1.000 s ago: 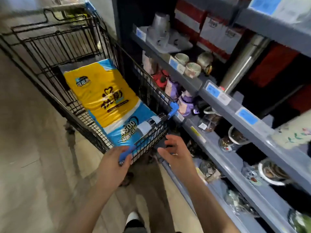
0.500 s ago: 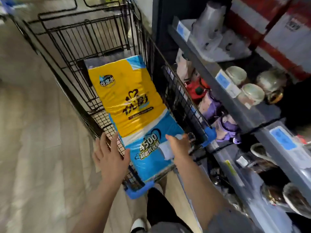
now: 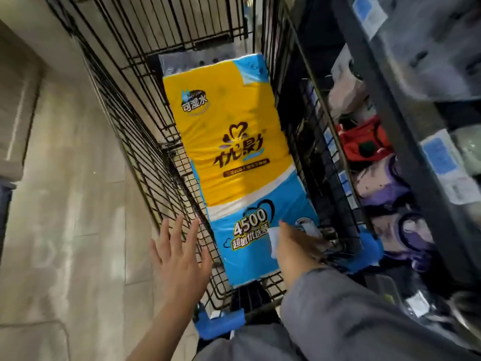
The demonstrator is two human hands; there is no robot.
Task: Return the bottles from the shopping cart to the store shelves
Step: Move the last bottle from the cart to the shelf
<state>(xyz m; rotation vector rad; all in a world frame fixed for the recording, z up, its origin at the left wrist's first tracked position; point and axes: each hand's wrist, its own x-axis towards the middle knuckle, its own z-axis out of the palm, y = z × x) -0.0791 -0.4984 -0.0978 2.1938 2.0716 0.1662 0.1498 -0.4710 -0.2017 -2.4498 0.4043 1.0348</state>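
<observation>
Task barely started: silver white-labelled bottle [image 3: 308, 229] gripped by right hand [image 3: 294, 244] inside black wire shopping cart [image 3: 145, 142], nothing shelved yet; left hand [image 3: 179, 259] spread open, empty.

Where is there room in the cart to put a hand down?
Bare wire floor shows between the yellow-and-blue tissue pack and the cart's left wall, near the left hand. It is crowded at the right rear corner, where the right hand reaches the bottle against the right wall.
</observation>
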